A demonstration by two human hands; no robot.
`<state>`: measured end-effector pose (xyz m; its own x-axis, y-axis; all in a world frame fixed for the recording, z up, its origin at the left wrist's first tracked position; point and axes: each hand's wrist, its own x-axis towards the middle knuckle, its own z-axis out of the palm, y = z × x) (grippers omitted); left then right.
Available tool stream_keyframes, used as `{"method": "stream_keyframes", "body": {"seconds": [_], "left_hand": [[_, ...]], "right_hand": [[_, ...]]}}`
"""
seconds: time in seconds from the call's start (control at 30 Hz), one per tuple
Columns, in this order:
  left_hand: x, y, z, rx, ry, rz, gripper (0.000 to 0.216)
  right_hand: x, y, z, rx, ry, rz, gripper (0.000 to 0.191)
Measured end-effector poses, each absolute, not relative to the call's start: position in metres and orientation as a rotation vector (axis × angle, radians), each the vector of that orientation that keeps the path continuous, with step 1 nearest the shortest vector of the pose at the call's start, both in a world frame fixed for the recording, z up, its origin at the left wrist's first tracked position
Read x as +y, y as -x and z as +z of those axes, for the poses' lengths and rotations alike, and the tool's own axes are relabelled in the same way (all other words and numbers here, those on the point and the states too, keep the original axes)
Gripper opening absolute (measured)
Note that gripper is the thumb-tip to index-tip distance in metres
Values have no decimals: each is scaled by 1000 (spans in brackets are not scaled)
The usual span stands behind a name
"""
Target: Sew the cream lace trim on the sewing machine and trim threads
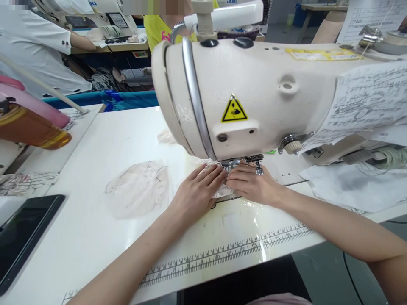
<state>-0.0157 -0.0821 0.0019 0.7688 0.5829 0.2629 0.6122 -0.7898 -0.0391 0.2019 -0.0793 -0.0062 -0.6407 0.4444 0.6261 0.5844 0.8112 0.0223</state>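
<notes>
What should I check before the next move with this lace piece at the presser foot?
1. Left hand flat on the lace piece: ok.
2. Right hand flat on it, beside the presser foot: ok.
3. Fingertips apart from the needle: cannot tell, the sewing machine head hides the needle.
4. Lace smooth under the foot: cannot tell, the hands cover it.
5. Second lace piece apart from both hands: ok.

A yellow triangular warning sign (234, 109) with a hand-hazard pictogram stands on the cream sewing machine head (254, 80). At six o'clock, a printed ruler strip (229, 250) along the white table (104, 144) reads 10, 13 and 16 among its numbers. At twelve o'clock, blue JUKI lettering (232, 1) marks a machine behind.
</notes>
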Motion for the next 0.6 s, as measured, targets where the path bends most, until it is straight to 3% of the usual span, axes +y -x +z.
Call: {"method": "stream_keyframes", "body": {"seconds": [0.37, 0.6], "left_hand": [[-85, 11, 2, -923, 2737, -403, 39], [-85, 8, 1, -977, 2746, -386, 39]], "right_hand": [[-71, -209, -17, -2448, 820, -291, 31], [-73, -210, -11, -2378, 825, -299, 25]]}}
